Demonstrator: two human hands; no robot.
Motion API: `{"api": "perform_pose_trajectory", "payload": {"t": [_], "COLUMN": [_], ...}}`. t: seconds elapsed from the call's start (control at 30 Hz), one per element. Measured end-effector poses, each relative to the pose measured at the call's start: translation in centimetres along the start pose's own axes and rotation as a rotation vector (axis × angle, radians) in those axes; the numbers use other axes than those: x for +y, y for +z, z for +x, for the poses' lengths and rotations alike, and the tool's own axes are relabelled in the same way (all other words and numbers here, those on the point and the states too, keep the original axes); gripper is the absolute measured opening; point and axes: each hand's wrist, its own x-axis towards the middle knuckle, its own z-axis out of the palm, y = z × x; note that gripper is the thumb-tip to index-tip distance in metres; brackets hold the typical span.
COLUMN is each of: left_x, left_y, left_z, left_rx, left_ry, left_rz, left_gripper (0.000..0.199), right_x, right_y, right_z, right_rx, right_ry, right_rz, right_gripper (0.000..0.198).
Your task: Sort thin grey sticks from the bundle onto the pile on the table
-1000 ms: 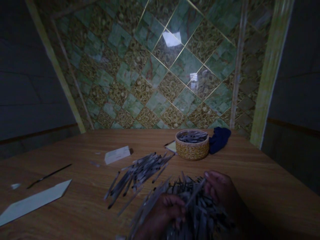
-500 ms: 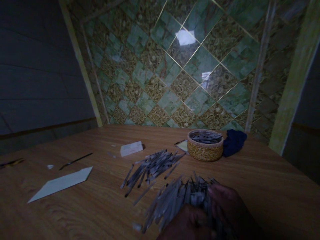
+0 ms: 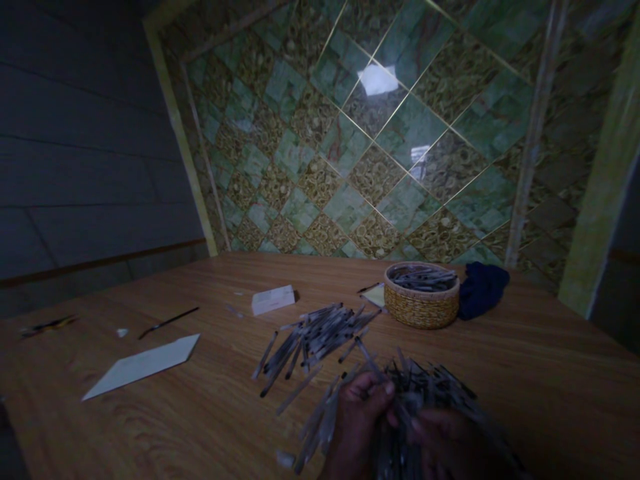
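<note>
My left hand (image 3: 357,415) pinches a thin pen-like stick (image 3: 369,358) between thumb and fingers, its dark-tipped end slanting up and away. Close by on the right, my right hand (image 3: 445,437) has its fingers drawn together near the stick's lower end. What they grip is blurred and dim. Around and beneath both hands lies a heap of similar greyish sticks (image 3: 445,387), many with dark ends. A second loose pile of sticks (image 3: 320,337) is spread on the table just beyond my left hand.
A round woven basket (image 3: 423,310) full of sticks stands at the back right, beside a dark blue cloth (image 3: 483,291). A small white box (image 3: 273,300) sits behind the loose pile. Leftward on the wooden table (image 3: 215,413) lie a white card (image 3: 145,367) and a slim black stick (image 3: 170,322).
My left hand has risen out of the heap and now holds one stick up. My right hand has moved lower and closer to it. The view has shifted slightly left.
</note>
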Motion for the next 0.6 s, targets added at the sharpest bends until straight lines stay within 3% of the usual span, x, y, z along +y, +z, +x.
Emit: {"api": "perform_pose_trajectory", "payload": {"t": [0.2,0.4,0.6], "left_x": [-0.5,0.4,0.0], "left_y": [0.1,0.3,0.2], "left_z": [0.4,-0.2,-0.1], "left_rx": [-0.006,0.064,-0.029], "left_ry": [-0.090,-0.080,-0.148], "left_rz": [-0.088,-0.104,-0.115], "left_gripper": [0.033,0.028,0.030], "right_x": [-0.2,0.2,-0.3], "right_y": [0.6,2.5,3.3], "right_z": [0.3,0.2,-0.2], "right_rx": [-0.082,0.054,0.085], "right_ry": [0.008,-0.070,-0.021], "right_rz": [0.022,-0.036,0.008], "right_gripper": [0.060,0.048,0.052]}}
